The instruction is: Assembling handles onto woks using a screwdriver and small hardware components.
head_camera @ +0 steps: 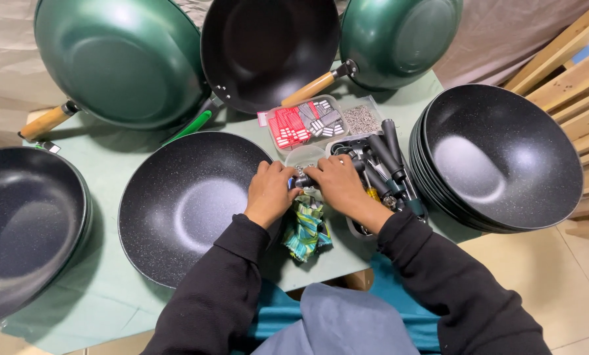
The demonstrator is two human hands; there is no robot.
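Left hand (pixel 270 190): fingers pinch a small metal part (pixel 301 179) at the black pan (pixel 190 204) rim
Right hand (pixel 337 184): fingers grip the same part
Done: pan has no handle yet; black handles (pixel 386 158) wait in the tray

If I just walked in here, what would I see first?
Big woks everywhere: a speckled black wok lies right in front of the person, a stack of black woks sits at the right, and green woks with wooden handles lean at the back. In the middle, the left hand and right hand meet over a small metal part, beside a tray of dark handles and a clear box of red pieces.
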